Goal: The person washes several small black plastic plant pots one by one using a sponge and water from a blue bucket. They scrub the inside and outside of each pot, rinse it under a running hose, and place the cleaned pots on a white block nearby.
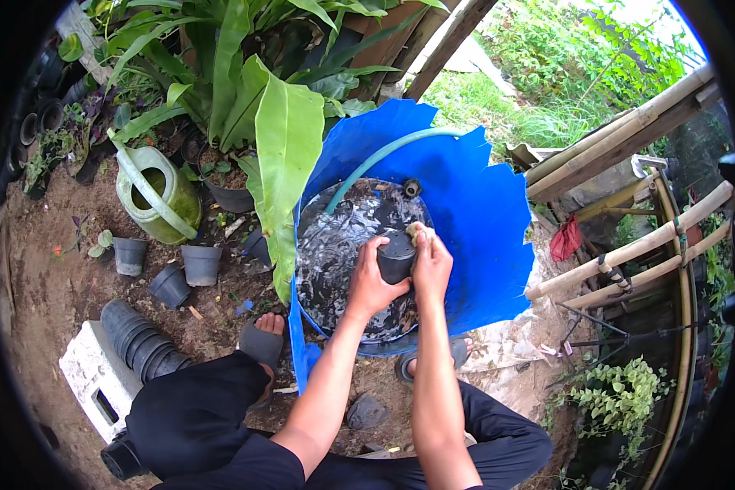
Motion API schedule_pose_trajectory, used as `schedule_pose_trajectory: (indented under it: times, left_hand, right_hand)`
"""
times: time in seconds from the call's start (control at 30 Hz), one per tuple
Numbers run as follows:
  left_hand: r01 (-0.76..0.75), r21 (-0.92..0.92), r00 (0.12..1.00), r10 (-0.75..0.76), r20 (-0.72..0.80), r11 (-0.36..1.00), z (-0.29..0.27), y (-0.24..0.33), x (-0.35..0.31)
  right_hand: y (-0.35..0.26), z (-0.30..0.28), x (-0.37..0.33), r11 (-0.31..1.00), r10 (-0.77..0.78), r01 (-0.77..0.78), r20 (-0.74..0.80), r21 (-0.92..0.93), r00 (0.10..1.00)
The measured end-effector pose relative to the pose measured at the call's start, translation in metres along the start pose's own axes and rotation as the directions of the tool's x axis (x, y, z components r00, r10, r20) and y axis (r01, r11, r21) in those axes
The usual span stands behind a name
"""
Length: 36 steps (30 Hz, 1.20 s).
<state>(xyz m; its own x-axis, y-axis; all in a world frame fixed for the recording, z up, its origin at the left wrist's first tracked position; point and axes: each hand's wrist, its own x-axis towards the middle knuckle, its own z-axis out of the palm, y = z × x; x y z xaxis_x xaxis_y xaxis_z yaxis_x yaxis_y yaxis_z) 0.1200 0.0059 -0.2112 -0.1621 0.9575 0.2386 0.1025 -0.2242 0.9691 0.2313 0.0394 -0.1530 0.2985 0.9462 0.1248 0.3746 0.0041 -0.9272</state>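
My left hand (372, 280) is wrapped around the side of a small black plant pot (398, 256), its base turned up. On the pot's other side, my right hand (431, 268) presses a tan, sponge-like piece (418, 231) against the upper edge. Both hands are over a blue plastic drum (482, 237) with a jagged cut rim. Sudsy-looking dark water (335, 261) fills its bottom, and a small dark pot (412, 188) shows at the far side of the water. A green hose (384, 157) hangs over the rim into it.
Left of the drum, a long green leaf (284, 139) hangs near the rim. Grey pots (202, 265) and a pale green watering can (157, 196) stand on the soil. Stacked black pots (143, 339) lean on a white block (98, 380). Bamboo rails (637, 241) run along the right.
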Motion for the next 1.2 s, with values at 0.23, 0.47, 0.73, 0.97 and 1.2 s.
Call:
schedule_pose_trajectory:
  times: [0.23,0.47,0.73,0.97,1.2]
  left_hand:
    - [0.169,-0.282,0.985,-0.151,0.085,0.944,0.005,-0.011,-0.012]
    - [0.189,-0.345,0.966,-0.238,-0.105,0.920,0.016,-0.014,-0.010]
    - [0.195,-0.514,0.980,-0.182,0.075,0.836,0.009,-0.018,-0.024]
    - [0.163,-0.419,0.975,-0.209,-0.068,0.893,0.016,-0.023,-0.001]
    - [0.283,-0.583,0.959,-0.235,0.159,0.762,-0.004,-0.022,-0.016]
  right_hand:
    - [0.009,-0.012,-0.010,0.993,0.001,-0.002,-0.014,-0.116,1.000]
    - [0.003,-0.009,-0.045,0.938,-0.198,0.190,0.002,-0.290,0.980]
    - [0.003,-0.023,0.017,0.949,0.124,-0.062,0.184,-0.310,0.975]
    - [-0.018,0.007,-0.040,0.787,-0.363,0.316,0.016,-0.530,0.932]
    - [-0.005,-0.020,0.013,0.902,0.243,-0.147,0.196,-0.406,0.950]
